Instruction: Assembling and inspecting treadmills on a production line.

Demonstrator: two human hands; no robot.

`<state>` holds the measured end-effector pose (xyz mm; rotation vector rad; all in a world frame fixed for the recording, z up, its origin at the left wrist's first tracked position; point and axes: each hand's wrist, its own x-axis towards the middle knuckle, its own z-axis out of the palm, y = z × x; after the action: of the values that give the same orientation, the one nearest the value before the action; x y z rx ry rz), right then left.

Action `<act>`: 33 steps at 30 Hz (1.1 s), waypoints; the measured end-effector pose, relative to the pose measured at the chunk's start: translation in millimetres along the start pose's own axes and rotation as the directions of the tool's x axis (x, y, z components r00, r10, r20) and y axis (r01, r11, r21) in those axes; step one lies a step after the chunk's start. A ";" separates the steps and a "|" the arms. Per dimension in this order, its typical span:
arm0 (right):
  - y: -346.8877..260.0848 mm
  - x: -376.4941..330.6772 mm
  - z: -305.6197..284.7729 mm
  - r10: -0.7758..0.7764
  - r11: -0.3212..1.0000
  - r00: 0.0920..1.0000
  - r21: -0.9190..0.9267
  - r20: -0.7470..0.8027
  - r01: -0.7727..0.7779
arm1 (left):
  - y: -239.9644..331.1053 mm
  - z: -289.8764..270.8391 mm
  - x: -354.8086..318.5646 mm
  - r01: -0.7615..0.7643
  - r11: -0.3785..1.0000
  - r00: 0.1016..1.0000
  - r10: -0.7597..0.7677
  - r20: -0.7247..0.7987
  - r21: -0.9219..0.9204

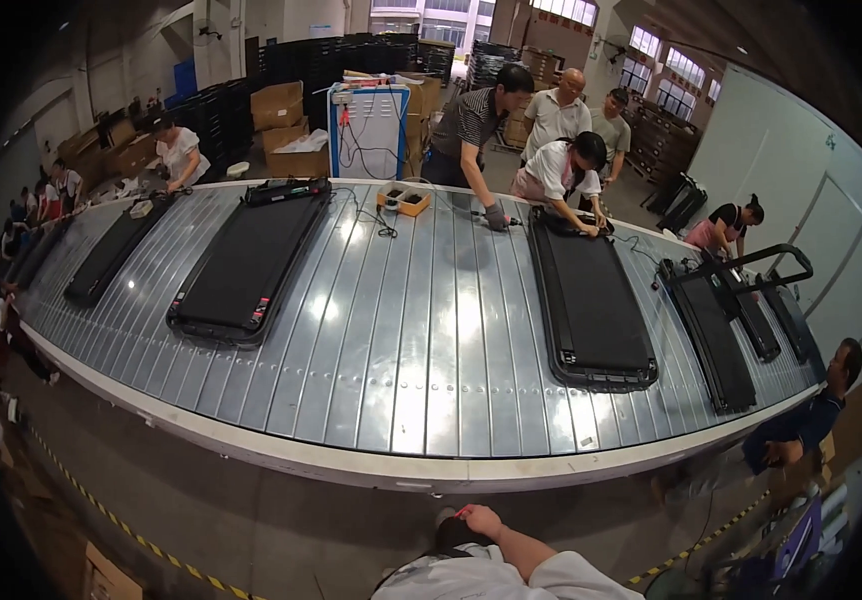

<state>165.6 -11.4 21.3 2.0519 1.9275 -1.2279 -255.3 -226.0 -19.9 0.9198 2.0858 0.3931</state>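
Head view: one hand (479, 519) low at the picture's lower edge, well short of the belt (391, 330), near a dark shoe (448, 535).

It shows a reddish item at its fingertips; whether it pinches it or lies loose, I cannot tell. The other hand is out of view. The nearest treadmill (591, 305) lies flat on the slatted belt, well apart from the hand. It looks heavy, stiff and long, with smooth deck sides; judged best gripped at the end frame or side rails, not the walking surface.
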 end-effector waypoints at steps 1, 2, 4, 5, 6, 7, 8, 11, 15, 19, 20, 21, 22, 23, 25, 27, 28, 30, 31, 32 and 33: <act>-14.2 7.7 -3.5 -0.149 0.986 0.989 0.085 0.025 0.146 | -12.0 -6.8 5.6 0.000 1.000 1.000 0.000 -0.028 -0.003; -35.9 15.5 2.3 -0.161 0.984 0.987 0.083 0.027 0.158 | -23.0 -13.0 9.6 0.001 1.000 0.998 -0.001 -0.059 -0.004; -79.7 37.9 15.5 -0.246 0.969 0.960 0.049 0.134 0.241 | -24.1 -25.4 16.3 0.003 1.000 0.993 -0.005 -0.122 -0.016; -82.9 61.3 27.8 -0.246 0.969 0.961 -0.010 0.126 0.249 | -11.1 -36.9 33.0 -0.025 1.000 0.990 0.023 -0.141 -0.011; -99.7 74.0 37.1 -0.267 0.963 0.956 -0.006 0.122 0.270 | -5.9 -51.6 43.2 -0.029 1.000 0.983 0.028 -0.183 -0.007; -107.0 75.6 48.0 -0.362 0.931 0.916 0.112 0.171 0.347 | -8.2 -57.9 44.5 -0.025 1.000 0.977 0.024 -0.213 -0.001; -116.1 81.6 57.3 -0.455 0.883 0.866 0.233 0.207 0.408 | -10.1 -64.3 46.2 -0.021 1.000 0.970 0.022 -0.240 0.006; -238.4 116.0 80.7 -0.568 0.722 0.795 0.594 0.213 0.356 | -22.8 -137.9 77.9 -0.038 0.996 0.951 0.062 -0.304 0.085; -360.8 150.1 17.3 -0.557 0.763 0.713 0.601 0.425 0.238 | -33.3 -132.8 123.5 -0.053 0.995 0.926 0.080 -0.369 0.085; -443.7 137.9 27.2 -0.683 0.720 0.677 0.411 0.276 0.559 | -30.4 -175.7 157.7 -0.068 0.998 0.952 0.070 -0.297 0.016; -457.3 142.9 37.1 -0.709 0.690 0.679 0.389 0.190 0.611 | -34.4 -191.3 171.5 -0.070 0.998 0.961 0.065 -0.267 -0.006; -477.0 147.2 49.2 -0.705 0.691 0.685 0.390 0.183 0.608 | -45.3 -218.5 186.7 -0.068 0.997 0.968 0.061 -0.244 -0.020; -483.7 154.8 43.4 -0.592 0.740 0.769 0.539 0.239 0.402 | -43.6 -230.5 201.8 -0.067 0.996 0.974 0.055 -0.221 -0.050; -490.7 159.8 39.5 -0.474 0.734 0.822 0.657 0.315 0.172 | -41.1 -242.5 216.7 -0.066 0.995 0.979 0.049 -0.199 -0.080; -494.4 154.0 44.9 -0.432 0.685 0.856 0.721 0.283 0.107 | -37.9 -265.2 251.5 -0.215 0.976 0.960 0.216 -0.176 0.028; -492.3 152.7 53.2 -0.366 0.595 0.916 0.798 0.167 0.093 | -2.1 -315.1 260.3 -0.001 0.973 0.997 0.018 0.071 -0.232; -478.7 155.2 51.8 -0.333 0.594 0.932 0.800 0.144 0.088 | 43.0 -330.7 263.6 -0.039 0.960 0.995 0.063 0.078 -0.278; -497.1 152.8 45.1 -0.310 0.560 0.946 0.822 0.094 0.102 | 56.9 -361.8 281.5 -0.069 0.951 0.995 0.085 0.042 -0.301; -508.8 154.9 43.7 -0.313 0.561 0.945 0.821 0.095 0.103 | 54.2 -373.2 304.4 -0.072 0.960 0.995 0.088 0.045 -0.270; -518.2 156.9 40.0 -0.280 0.539 0.957 0.837 0.077 0.091 | 63.1 -388.8 320.5 -0.072 0.958 0.996 0.086 0.037 -0.278; -525.5 160.7 32.8 -0.249 0.518 0.967 0.851 0.058 0.083 | 80.7 -402.6 334.4 -0.075 0.954 0.996 0.086 0.025 -0.289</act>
<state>-322.4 211.5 145.1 1.9278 1.5860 -2.7298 -667.4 86.7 92.9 0.8313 1.8977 0.6976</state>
